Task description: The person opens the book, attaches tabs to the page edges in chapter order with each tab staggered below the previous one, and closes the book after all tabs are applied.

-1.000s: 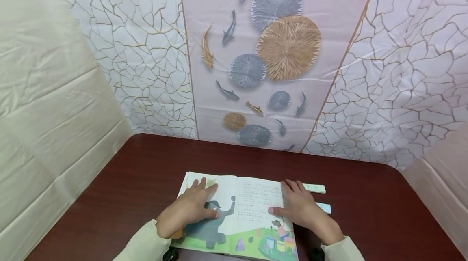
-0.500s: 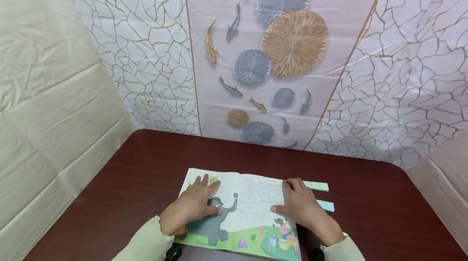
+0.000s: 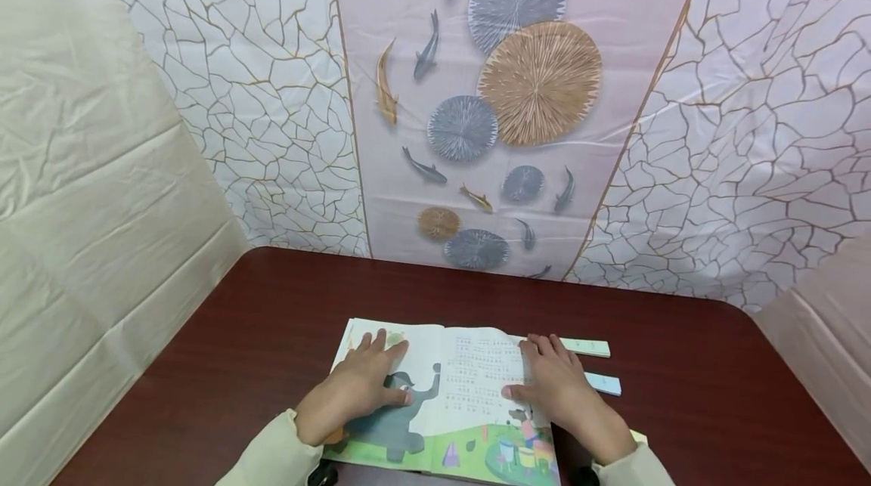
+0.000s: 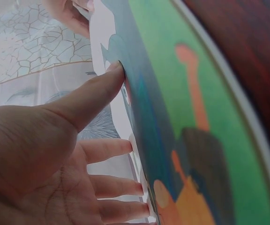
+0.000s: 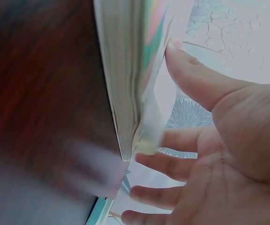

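An open picture book (image 3: 476, 395) lies on the table, a grey elephant on its left page and text above a green scene on its right. My left hand (image 3: 361, 384) rests on the left page with fingers spread; in the left wrist view its thumb (image 4: 90, 96) touches the elephant picture. Over the right page's outer edge lies my right hand (image 3: 561, 384). Its thumb (image 5: 196, 72) presses on the page, and the straight fingers (image 5: 165, 166) reach to the upper edge. That page's top corner bows up slightly, uncovering a strip of the sheet beneath.
Right of the book, a pale green strip (image 3: 588, 348) and a pale blue strip (image 3: 604, 384) lie on the dark red-brown table (image 3: 694, 380). A bit of yellow (image 3: 638, 437) shows by the right wrist. Patterned cloth (image 3: 469, 191) hangs behind the table.
The right page's top outer corner now bows up and has drawn left under the right fingers. The left hand stays in place on its page. The head view shifts slightly.
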The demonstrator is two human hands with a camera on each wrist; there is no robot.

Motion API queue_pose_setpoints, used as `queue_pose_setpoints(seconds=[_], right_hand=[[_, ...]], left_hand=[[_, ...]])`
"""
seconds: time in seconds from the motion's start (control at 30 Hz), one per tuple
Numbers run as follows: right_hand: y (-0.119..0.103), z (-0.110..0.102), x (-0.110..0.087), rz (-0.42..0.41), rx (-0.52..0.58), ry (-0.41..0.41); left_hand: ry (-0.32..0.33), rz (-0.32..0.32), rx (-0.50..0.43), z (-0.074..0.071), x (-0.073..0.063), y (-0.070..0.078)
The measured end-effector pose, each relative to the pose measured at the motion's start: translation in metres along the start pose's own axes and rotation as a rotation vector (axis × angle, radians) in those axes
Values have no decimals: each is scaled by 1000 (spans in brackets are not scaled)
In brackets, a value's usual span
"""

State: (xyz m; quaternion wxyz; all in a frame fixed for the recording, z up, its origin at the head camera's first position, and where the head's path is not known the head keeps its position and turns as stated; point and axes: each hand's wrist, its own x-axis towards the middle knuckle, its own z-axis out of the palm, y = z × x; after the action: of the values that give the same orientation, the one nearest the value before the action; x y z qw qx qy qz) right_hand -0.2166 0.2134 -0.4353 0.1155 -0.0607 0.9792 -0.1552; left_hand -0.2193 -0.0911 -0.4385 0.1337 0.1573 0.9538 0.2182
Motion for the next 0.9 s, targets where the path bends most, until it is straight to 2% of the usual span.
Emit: queue_pose_setpoints(seconds=[0.2, 0.33, 0.43, 0.57, 0.63, 0.7, 0.77, 0.8, 0.9], right_hand=[[-1, -1, -6, -8, 46, 49], [-2, -16, -14, -11, 199, 33], [-4, -29, -22, -46, 351, 66], [-12, -36, -34, -152, 557, 126], [-18, -35, -39, -217, 651, 134], [-26, -30, -43, -307, 719, 105], [-36, -23, -47, -373, 737, 53], [-41, -19, -49, -405, 725, 17], [-56, -6, -54, -458, 647, -76]], left_hand=[[-6, 3, 5, 0, 0, 1], [-9, 12, 1, -1, 0, 2], [-5, 16, 8, -2, 0, 3], [6, 28, 52, -1, 2, 6], [30, 67, 104, 0, 2, 8], [71, 118, 119, 2, 3, 10], [107, 160, 70, 1, 5, 10], [116, 174, 8, 0, 6, 10], [102, 194, -318, -11, 10, 3]])
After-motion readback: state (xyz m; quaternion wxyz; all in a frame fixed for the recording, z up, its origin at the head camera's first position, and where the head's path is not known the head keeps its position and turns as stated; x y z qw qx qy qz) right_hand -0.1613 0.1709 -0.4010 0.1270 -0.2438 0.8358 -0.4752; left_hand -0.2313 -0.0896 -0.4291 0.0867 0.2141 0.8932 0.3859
